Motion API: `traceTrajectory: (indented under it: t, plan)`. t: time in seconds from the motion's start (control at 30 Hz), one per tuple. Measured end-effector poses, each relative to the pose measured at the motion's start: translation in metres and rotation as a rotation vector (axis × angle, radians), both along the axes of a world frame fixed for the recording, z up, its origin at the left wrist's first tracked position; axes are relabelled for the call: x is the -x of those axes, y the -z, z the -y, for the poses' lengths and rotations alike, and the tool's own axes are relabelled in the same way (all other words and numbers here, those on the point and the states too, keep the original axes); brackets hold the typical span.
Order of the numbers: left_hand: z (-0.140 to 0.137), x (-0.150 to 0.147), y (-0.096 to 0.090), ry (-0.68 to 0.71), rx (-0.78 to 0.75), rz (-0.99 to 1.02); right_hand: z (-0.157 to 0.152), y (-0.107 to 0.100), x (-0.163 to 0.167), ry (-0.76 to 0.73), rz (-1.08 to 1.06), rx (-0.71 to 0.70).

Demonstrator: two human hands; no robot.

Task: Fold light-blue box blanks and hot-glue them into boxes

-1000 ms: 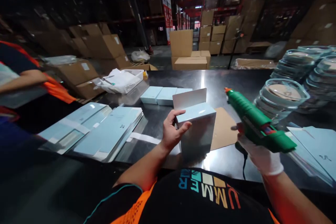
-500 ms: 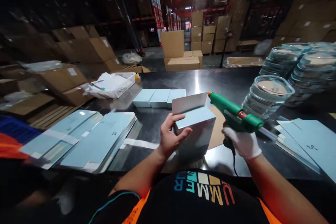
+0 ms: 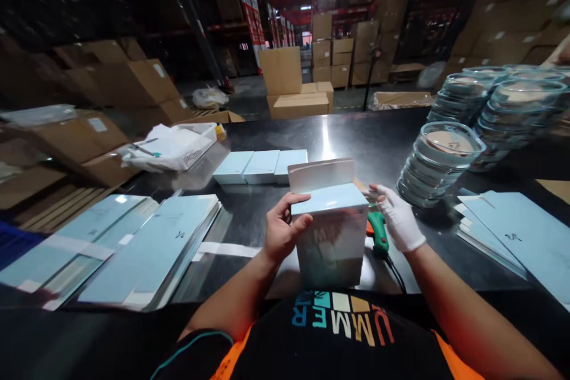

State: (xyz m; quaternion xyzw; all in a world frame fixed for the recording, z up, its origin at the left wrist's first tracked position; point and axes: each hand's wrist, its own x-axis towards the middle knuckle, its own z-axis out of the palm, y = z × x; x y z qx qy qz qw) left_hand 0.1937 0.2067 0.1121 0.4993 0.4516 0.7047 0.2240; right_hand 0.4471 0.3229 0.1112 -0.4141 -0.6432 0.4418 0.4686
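- Head camera, nearest: black T-shirt point(image 3: 341, 323) with coloured lettering, orange at both sides.
- Pale blue carton point(image 3: 332, 246): upright at the table's near edge, in front of the wearer, top panel down, rear flap raised.
- Left hand point(image 3: 285, 230): bare, pinching the carton's upper left corner, thumb on the near face, fingers over the top edge.
- Right hand point(image 3: 401, 219): white glove, just right of the carton, fingers partly bent toward its right side. Can't tell if they pinch or touch anything.
- Green glue gun point(image 3: 380, 233): below the glove, beside the carton; only handle and orange trigger clear. Black cord point(image 3: 395, 273) runs toward the wearer.
- Flat pale blue sleeves: two piles at left point(image 3: 149, 249), one at right point(image 3: 521, 234).
- White strip point(image 3: 231, 249): on the black table point(image 3: 378, 145), left of the carton.
- Glass bowls point(image 3: 439, 166): stacked at right, brown disc in the top one.
- Three small blue boxes point(image 3: 262, 166): side by side, beyond the carton.
- White plastic basket point(image 3: 200, 151): far left, white sheeting inside.
- Brown cardboard boxes point(image 3: 280, 71): beyond the table, dim racking behind.
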Motion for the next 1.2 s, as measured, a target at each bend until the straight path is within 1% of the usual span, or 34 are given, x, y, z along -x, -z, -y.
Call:
traceTrajectory:
  t: [0.07,0.1,0.17,0.2,0.27,0.37,0.4,0.47,0.53,0.6,0.67,0.73,0.77,0.83,0.9,0.97,1.0,1.03,1.07,1.1,1.13,1.17,1.2]
  plan:
    - [-0.002,-0.004,0.001,0.024,-0.022,-0.091,0.016,-0.024,0.02,-0.199,-0.144,0.083]
    - [-0.003,-0.005,0.003,0.032,-0.03,-0.132,0.021,-0.032,0.028,-0.252,-0.162,0.098]
    - [-0.006,-0.005,0.008,0.049,-0.053,-0.194,0.024,-0.038,0.036,-0.27,-0.119,0.065]
    - [-0.008,-0.005,0.012,0.052,-0.077,-0.209,0.023,-0.036,0.035,-0.269,-0.101,0.035]
    - [-0.013,-0.003,0.019,0.048,-0.175,-0.189,0.017,-0.026,0.028,-0.312,-0.07,-0.034]
    - [-0.022,0.001,0.025,0.053,-0.389,-0.099,0.012,-0.009,0.013,-0.402,-0.029,-0.205]
    - [-0.025,0.004,0.024,0.071,-0.437,-0.113,0.013,-0.005,0.01,-0.423,-0.021,-0.264]
    - [-0.027,0.009,0.02,0.133,-0.469,-0.246,0.017,-0.002,0.005,-0.463,-0.025,-0.339]
    - [-0.026,0.014,0.015,0.203,-0.468,-0.4,0.022,-0.004,0.004,-0.502,-0.026,-0.359]
    - [-0.025,0.018,0.011,0.243,-0.48,-0.466,0.023,-0.01,0.004,-0.524,-0.024,-0.395]
    - [-0.024,0.022,0.007,0.233,-0.497,-0.48,0.021,-0.014,0.005,-0.527,-0.02,-0.458]
    - [-0.024,0.027,0.0,0.215,-0.502,-0.513,0.019,-0.015,0.006,-0.521,-0.004,-0.512]
    - [-0.023,0.029,-0.006,0.217,-0.491,-0.569,0.018,-0.014,0.008,-0.515,0.013,-0.535]
    - [-0.02,0.033,-0.022,0.216,-0.432,-0.783,0.021,-0.012,0.013,-0.511,0.07,-0.616]
    - [-0.014,0.033,-0.042,0.196,-0.323,-1.09,0.024,-0.012,0.022,-0.566,0.143,-0.747]
    - [-0.005,0.032,-0.062,0.192,-0.222,-1.322,0.016,-0.019,0.026,-0.669,0.248,-0.831]
    - [0.0,0.033,-0.069,0.184,-0.192,-1.381,0.006,-0.026,0.023,-0.677,0.311,-0.834]
    - [0.005,0.035,-0.075,0.174,-0.185,-1.406,-0.007,-0.036,0.015,-0.612,0.384,-0.824]
    - [0.01,0.04,-0.079,0.144,-0.186,-1.388,-0.025,-0.047,0.003,-0.476,0.477,-0.802]
    - [0.015,0.047,-0.081,0.083,-0.198,-1.314,-0.044,-0.059,-0.015,-0.239,0.567,-0.777]
    - [0.018,0.056,-0.081,-0.009,-0.214,-1.189,-0.065,-0.07,-0.035,0.052,0.69,-0.756]
    - [0.02,0.067,-0.078,-0.132,-0.245,-1.012,-0.086,-0.079,-0.057,0.297,0.847,-0.694]
    - [0.021,0.078,-0.073,-0.261,-0.278,-0.806,-0.106,-0.086,-0.079,0.5,0.986,-0.604]
